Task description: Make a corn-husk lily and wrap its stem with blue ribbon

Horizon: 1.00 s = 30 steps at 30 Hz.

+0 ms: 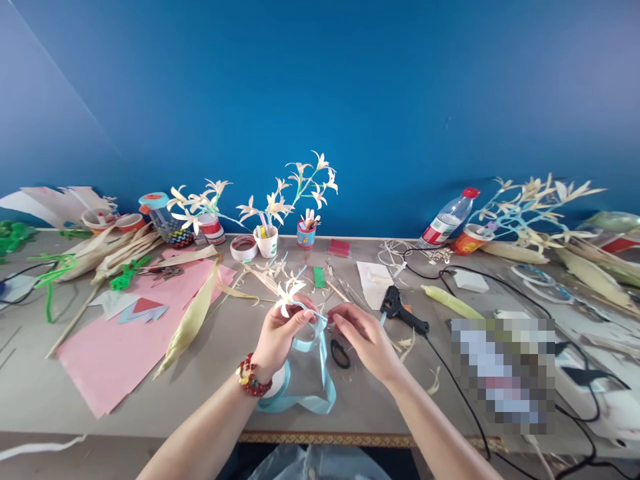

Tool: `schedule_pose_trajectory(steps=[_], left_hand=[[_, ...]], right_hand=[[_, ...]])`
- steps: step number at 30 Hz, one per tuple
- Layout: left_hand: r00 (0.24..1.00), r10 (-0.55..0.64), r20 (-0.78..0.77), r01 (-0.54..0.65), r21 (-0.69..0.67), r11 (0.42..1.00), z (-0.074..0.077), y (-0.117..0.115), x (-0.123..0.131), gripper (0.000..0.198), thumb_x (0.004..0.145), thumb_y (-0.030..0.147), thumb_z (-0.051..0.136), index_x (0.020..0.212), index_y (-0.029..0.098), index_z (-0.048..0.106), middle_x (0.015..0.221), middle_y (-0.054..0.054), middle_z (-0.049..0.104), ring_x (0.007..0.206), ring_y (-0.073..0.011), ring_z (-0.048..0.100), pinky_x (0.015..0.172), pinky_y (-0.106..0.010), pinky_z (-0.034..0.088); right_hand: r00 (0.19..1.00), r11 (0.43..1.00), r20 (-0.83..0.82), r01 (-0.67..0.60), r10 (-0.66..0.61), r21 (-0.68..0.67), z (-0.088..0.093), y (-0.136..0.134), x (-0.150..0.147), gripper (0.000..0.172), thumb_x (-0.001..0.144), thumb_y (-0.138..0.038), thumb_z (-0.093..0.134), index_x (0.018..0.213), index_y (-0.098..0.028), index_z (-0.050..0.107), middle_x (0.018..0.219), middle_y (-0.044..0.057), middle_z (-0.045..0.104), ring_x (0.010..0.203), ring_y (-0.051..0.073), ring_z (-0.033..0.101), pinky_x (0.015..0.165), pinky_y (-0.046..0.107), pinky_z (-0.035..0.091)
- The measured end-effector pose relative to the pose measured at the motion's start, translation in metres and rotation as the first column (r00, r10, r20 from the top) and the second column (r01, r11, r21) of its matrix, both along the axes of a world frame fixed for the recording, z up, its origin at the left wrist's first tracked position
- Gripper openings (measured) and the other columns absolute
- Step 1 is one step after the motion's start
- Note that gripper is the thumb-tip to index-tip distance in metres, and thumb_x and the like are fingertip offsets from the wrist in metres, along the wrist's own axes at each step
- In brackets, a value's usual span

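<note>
Between thumb and fingers, my left hand (280, 330) pinches the stem of a cream craft flower (289, 297), made of husk-like petals. Light blue ribbon (327, 380) meets the stem near its right end and hangs down in a loop to a ribbon roll (277, 387), partly hidden behind my left wrist. My right hand (363, 333) is at the stem's right end, thumb and fingers close together there; what lies between its fingertips is too small to make out. Below the hands are black scissor handles (340, 354).
A black glue gun (400, 310) with its cord lies right of my hands. Pink paper (125, 347) and a corn husk (193, 320) are at left. Along the wall stand a paper cup (267, 243) of finished flowers, a tape roll (244, 248) and a plastic bottle (447, 220).
</note>
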<state>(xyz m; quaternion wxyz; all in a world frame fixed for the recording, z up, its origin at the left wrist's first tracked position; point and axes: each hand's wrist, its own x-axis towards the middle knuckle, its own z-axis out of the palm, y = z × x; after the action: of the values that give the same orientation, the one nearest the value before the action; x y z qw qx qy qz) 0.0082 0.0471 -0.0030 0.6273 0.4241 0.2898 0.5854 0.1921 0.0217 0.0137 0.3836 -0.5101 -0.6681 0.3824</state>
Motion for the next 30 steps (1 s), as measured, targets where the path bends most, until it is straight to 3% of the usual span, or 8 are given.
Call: schedule_pose_trajectory(steps=[5, 10, 14, 18, 21, 24, 26, 30], left_hand=[[0.993, 0.009, 0.122, 0.004, -0.112, 0.994, 0.003, 0.0, 0.001, 0.016, 0.071, 0.027, 0.081, 0.079, 0.018, 0.07, 0.079, -0.002, 0.067, 0.068, -0.0115, 0.06, 0.067, -0.025, 0.05], [0.987, -0.013, 0.158, 0.035, -0.139, 0.99, 0.004, -0.001, 0.002, 0.015, 0.071, 0.026, 0.082, 0.078, 0.019, 0.071, 0.08, -0.001, 0.067, 0.068, -0.0103, 0.06, 0.068, -0.023, 0.051], [0.992, 0.012, 0.126, 0.003, -0.121, 0.993, 0.003, 0.001, 0.001, 0.017, 0.069, 0.028, 0.083, 0.076, 0.019, 0.071, 0.079, -0.003, 0.067, 0.068, -0.0123, 0.06, 0.067, -0.026, 0.051], [0.994, 0.019, 0.108, -0.01, -0.076, 0.997, 0.004, 0.002, 0.0, 0.018, 0.067, 0.029, 0.084, 0.074, 0.019, 0.072, 0.078, -0.003, 0.066, 0.073, -0.0148, 0.06, 0.069, -0.028, 0.051], [0.992, 0.01, 0.123, -0.004, -0.043, 0.999, 0.007, 0.001, -0.001, 0.017, 0.067, 0.029, 0.084, 0.073, 0.019, 0.071, 0.077, -0.003, 0.064, 0.076, -0.0161, 0.06, 0.071, -0.029, 0.05], [0.994, -0.017, 0.108, 0.021, -0.038, 0.999, 0.011, 0.0, -0.002, 0.018, 0.068, 0.031, 0.083, 0.072, 0.019, 0.071, 0.076, -0.003, 0.064, 0.076, -0.017, 0.06, 0.071, -0.03, 0.049], [0.995, -0.014, 0.095, 0.019, -0.048, 0.999, 0.012, 0.0, -0.002, 0.019, 0.067, 0.032, 0.084, 0.071, 0.019, 0.071, 0.075, -0.003, 0.063, 0.075, -0.0175, 0.059, 0.071, -0.031, 0.05], [0.996, -0.008, 0.094, 0.012, -0.048, 0.999, 0.013, 0.001, -0.002, 0.019, 0.066, 0.032, 0.084, 0.071, 0.018, 0.072, 0.075, -0.004, 0.064, 0.075, -0.0174, 0.059, 0.071, -0.03, 0.049]], right_hand=[[0.749, 0.981, 0.657, -0.054, -0.084, 0.187, -0.028, -0.013, 0.023, 0.009, 0.09, -0.028, 0.058, 0.093, -0.02, 0.061, 0.092, 0.008, 0.068, 0.087, 0.026, 0.065, 0.074, 0.034, 0.049], [0.529, 0.962, 0.833, -0.104, -0.16, 0.251, -0.039, -0.02, 0.023, 0.019, 0.085, -0.027, 0.065, 0.101, -0.017, 0.06, 0.105, 0.014, 0.067, 0.1, 0.032, 0.064, 0.081, 0.039, 0.049], [0.46, 0.976, 0.882, -0.126, -0.102, 0.178, -0.03, -0.015, 0.021, 0.013, 0.083, -0.026, 0.067, 0.091, -0.017, 0.062, 0.096, 0.014, 0.069, 0.096, 0.032, 0.065, 0.076, 0.037, 0.048], [0.551, 0.996, 0.832, -0.021, -0.06, 0.085, -0.019, -0.007, 0.026, 0.001, 0.084, -0.021, 0.059, 0.084, -0.02, 0.06, 0.083, 0.008, 0.071, 0.079, 0.025, 0.066, 0.058, 0.028, 0.04], [0.737, 0.999, 0.676, 0.016, 0.012, -0.036, -0.015, 0.0, 0.037, 0.006, 0.087, -0.026, 0.057, 0.086, -0.021, 0.059, 0.077, 0.003, 0.069, 0.065, 0.02, 0.064, 0.055, 0.027, 0.039], [0.939, 0.981, 0.332, -0.025, 0.089, -0.192, -0.014, 0.006, 0.048, 0.017, 0.087, -0.036, 0.058, 0.093, -0.02, 0.058, 0.085, 0.003, 0.068, 0.063, 0.017, 0.062, 0.052, 0.026, 0.044], [0.988, 0.96, 0.143, -0.021, 0.063, -0.278, -0.013, 0.009, 0.054, 0.026, 0.082, -0.041, 0.064, 0.094, -0.02, 0.058, 0.082, 0.002, 0.065, 0.061, 0.015, 0.06, 0.047, 0.024, 0.044], [0.993, 0.935, 0.068, -0.062, 0.091, -0.348, 0.005, 0.008, 0.062, 0.037, 0.076, -0.052, 0.07, 0.073, -0.02, 0.051, 0.058, -0.004, 0.056, 0.054, 0.013, 0.053, 0.047, 0.022, 0.039]])
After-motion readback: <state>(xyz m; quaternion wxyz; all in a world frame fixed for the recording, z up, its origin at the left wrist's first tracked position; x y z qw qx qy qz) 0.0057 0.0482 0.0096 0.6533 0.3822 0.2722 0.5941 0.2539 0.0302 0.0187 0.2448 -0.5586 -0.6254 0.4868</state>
